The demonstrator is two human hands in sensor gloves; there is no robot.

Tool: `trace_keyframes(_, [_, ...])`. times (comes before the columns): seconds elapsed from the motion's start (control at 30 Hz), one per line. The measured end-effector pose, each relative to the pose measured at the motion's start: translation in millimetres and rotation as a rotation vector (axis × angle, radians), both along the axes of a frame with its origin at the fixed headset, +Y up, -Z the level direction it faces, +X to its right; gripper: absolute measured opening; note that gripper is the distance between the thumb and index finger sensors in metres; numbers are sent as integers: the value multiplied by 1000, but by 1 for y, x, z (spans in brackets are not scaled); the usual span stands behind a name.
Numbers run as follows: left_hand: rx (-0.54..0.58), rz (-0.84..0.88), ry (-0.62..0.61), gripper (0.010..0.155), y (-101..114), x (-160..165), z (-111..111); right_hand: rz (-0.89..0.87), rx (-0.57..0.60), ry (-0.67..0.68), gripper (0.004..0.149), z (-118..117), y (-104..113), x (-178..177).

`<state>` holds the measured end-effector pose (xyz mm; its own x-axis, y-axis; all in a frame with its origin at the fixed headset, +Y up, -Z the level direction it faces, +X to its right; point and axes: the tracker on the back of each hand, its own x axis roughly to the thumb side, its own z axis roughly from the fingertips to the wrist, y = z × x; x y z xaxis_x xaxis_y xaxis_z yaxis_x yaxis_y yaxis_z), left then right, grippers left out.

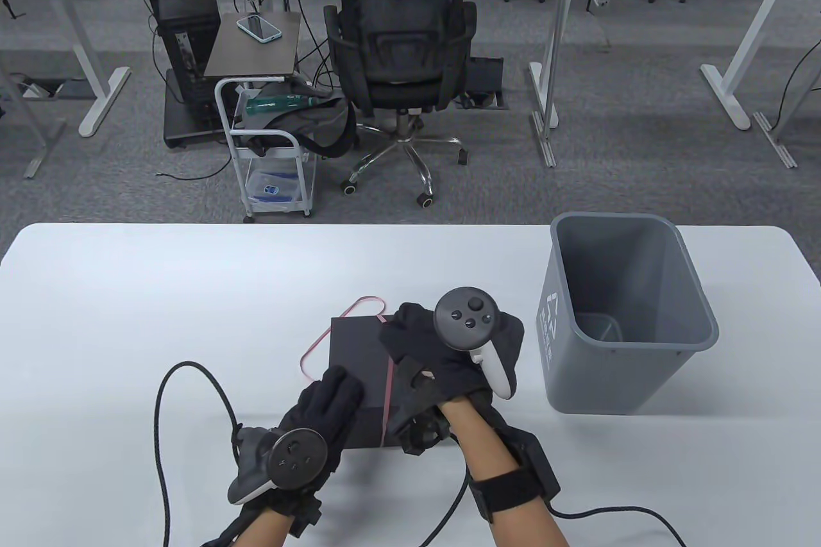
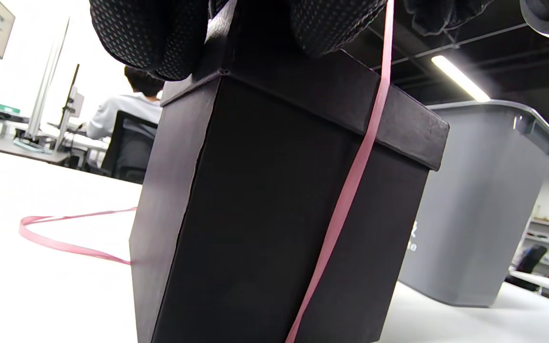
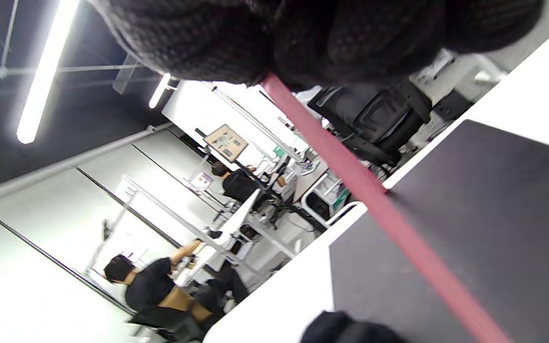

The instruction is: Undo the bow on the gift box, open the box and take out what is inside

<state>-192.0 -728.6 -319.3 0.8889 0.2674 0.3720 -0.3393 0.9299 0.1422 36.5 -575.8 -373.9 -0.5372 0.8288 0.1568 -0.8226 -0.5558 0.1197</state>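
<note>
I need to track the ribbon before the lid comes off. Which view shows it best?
Table view: the pink ribbon crosses the box lid and loops onto the table. Left wrist view shows it down the box's side; right wrist view shows one taut strand entering the right hand.

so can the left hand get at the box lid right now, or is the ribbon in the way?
Probably yes. The left hand already rests on the lid at its near-left corner. But the pink ribbon runs over the lid and down the side, pulled up by the right hand, so lifting looks blocked.
</note>
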Motion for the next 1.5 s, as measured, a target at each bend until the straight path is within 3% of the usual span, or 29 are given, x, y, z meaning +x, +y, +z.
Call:
trace_keyframes(0.1, [-5, 1, -5, 53, -1, -1, -1, -103, 17, 13, 40, 7, 13, 10])
trace_keyframes(0.3, [-5, 12, -8, 53, -3, 0, -2, 280, 128, -134, 40, 18, 27, 29])
trace_keyframes(0.5, [8, 6, -8, 53, -2, 0, -1, 586, 160, -223, 41, 28, 16, 43])
trace_keyframes(0.83, [6, 3, -8, 53, 0, -2, -1, 912, 139, -236, 40, 22, -60, 47])
trace_keyframes(1.0, [3, -4, -6, 53, 0, -2, 0, 942, 58, -155, 41, 14, -102, 53])
trace_keyframes(1.17, [12, -1, -11, 53, 0, -3, -1, 806, 14, -39, 62, 15, -121, 65])
trace_keyframes(1.27, [11, -10, -6, 53, 1, -4, 0, 688, -34, 111, 79, 14, -133, 69])
trace_keyframes(1.37, [12, -11, -3, 53, 1, -5, -1, 654, -215, 307, 98, 12, -162, 69])
trace_keyframes(1.5, [12, -7, -3, 53, 1, -6, -1, 668, -166, 367, 115, 16, -204, 65])
